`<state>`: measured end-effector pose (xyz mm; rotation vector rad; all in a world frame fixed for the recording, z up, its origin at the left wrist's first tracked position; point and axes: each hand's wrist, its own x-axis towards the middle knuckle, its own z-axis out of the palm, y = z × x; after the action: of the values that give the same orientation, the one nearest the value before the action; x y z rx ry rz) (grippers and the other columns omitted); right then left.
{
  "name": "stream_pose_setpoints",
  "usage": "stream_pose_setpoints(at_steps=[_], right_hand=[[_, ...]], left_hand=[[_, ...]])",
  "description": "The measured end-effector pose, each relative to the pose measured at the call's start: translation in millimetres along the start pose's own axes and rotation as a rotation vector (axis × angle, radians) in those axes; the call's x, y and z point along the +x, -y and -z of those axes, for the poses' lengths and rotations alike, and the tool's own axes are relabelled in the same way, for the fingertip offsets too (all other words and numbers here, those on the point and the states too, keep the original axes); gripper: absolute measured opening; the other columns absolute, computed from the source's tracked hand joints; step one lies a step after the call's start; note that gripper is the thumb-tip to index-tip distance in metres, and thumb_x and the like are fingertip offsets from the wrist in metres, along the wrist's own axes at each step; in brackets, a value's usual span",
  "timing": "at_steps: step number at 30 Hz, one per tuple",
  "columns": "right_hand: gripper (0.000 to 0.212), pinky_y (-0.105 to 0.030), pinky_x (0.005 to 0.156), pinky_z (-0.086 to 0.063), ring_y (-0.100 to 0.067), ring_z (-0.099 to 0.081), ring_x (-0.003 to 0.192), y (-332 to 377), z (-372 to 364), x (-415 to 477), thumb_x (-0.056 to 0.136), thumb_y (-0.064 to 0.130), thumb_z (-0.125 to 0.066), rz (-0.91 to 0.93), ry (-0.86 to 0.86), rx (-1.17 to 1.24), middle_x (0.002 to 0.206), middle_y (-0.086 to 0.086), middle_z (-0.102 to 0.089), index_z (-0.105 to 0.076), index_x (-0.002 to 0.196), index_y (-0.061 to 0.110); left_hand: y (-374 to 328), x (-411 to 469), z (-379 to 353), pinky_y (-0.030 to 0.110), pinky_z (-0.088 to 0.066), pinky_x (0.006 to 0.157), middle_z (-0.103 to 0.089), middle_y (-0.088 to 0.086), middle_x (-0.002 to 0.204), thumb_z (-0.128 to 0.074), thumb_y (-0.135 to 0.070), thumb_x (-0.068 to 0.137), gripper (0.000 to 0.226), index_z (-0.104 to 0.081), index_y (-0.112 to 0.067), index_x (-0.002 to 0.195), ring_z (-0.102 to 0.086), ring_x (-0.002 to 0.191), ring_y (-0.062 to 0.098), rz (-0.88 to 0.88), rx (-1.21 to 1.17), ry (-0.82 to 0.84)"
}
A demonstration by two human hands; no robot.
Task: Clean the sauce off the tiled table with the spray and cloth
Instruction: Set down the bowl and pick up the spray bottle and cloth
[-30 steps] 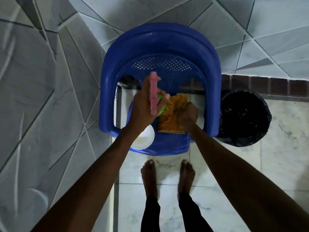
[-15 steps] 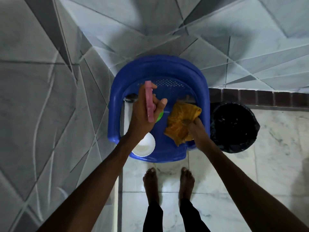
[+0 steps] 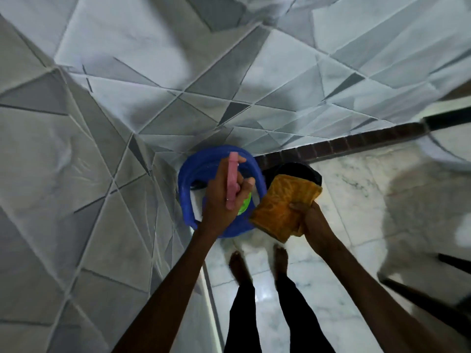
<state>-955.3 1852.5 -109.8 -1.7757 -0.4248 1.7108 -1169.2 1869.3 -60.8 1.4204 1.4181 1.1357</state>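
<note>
— Spray bottle (image 3: 232, 186): where is it held?
— It is gripped in the left hand (image 3: 219, 208), fingers curled round it, above the blue chair (image 3: 186, 183). Its long axis runs from near to far, with the nozzle far.
— And the cloth (image 3: 277, 207)?
— It is clamped in the right hand (image 3: 314, 225), just right of the bottle. Sauce and table cannot be made out; probably a turn is needed first.

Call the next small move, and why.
Probably turn away from the blue chair to bring the spill into view: the left hand grips the spray bottle, the right hand holds the orange cloth, both are held above the chair, and no sauce shows in this frame.
</note>
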Motion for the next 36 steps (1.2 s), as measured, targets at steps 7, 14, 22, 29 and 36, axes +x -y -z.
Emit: stream_pose_setpoints(at_steps=[7,14,22,29,36], right_hand=[[0.048,-0.042,0.076,-0.06,-0.029,-0.071,0.102,-19.8,117.8,-169.8,0.076,0.017,-0.073,0.059,-0.036,0.253,0.112,-0.009,-0.074,-0.06,0.122,0.017],[0.027,-0.034,0.068,-0.058,-0.023,-0.075,0.085,-98.9,265.1,-280.2,0.09,0.004,-0.058,0.123,-0.242,0.483,0.097,-0.006,-0.078,-0.064,0.117,0.01],[0.033,-0.033,0.065,-0.059,-0.023,-0.076,0.083,-190.5,413.8,-371.6,0.09,0.005,-0.06,0.174,-0.377,0.682,0.096,-0.006,-0.078,-0.062,0.123,0.006],[0.031,-0.037,0.072,-0.059,-0.026,-0.075,0.086,-255.4,526.7,-438.8,0.089,0.005,-0.061,0.181,-0.55,0.817,0.105,-0.011,-0.076,-0.064,0.12,0.006],[0.04,-0.054,0.095,-0.054,-0.037,-0.068,0.108,-294.7,614.7,-482.8,0.087,0.01,-0.065,0.227,-0.658,0.912,0.116,-0.013,-0.073,-0.06,0.127,0.013]], left_hand=[[-120.4,-89.8,-63.9,0.044,-0.055,0.068,-0.053,0.012,0.065,-0.07,-0.009,0.089,0.036,-0.053,-0.019,0.119,-0.058,0.058,0.029,-0.127,-0.008,0.217],[-173.3,-202.8,-183.9,0.041,-0.05,0.061,-0.043,-0.001,0.06,-0.07,-0.009,0.087,0.036,-0.055,-0.017,0.119,-0.047,0.052,0.02,-0.151,-0.065,0.48],[-226.6,-326.7,-317.0,0.057,-0.053,0.072,-0.046,-0.005,0.061,-0.07,-0.016,0.081,0.042,-0.056,-0.025,0.12,-0.054,0.056,0.025,-0.182,-0.082,0.687],[-285.8,-409.8,-431.4,0.053,-0.054,0.075,-0.047,-0.006,0.061,-0.069,-0.011,0.081,0.04,-0.057,-0.024,0.118,-0.057,0.057,0.025,-0.24,-0.1,0.855],[-338.9,-470.9,-524.6,0.044,-0.055,0.072,-0.049,0.002,0.061,-0.069,-0.008,0.085,0.037,-0.056,-0.024,0.115,-0.058,0.058,0.027,-0.337,-0.152,0.975]])
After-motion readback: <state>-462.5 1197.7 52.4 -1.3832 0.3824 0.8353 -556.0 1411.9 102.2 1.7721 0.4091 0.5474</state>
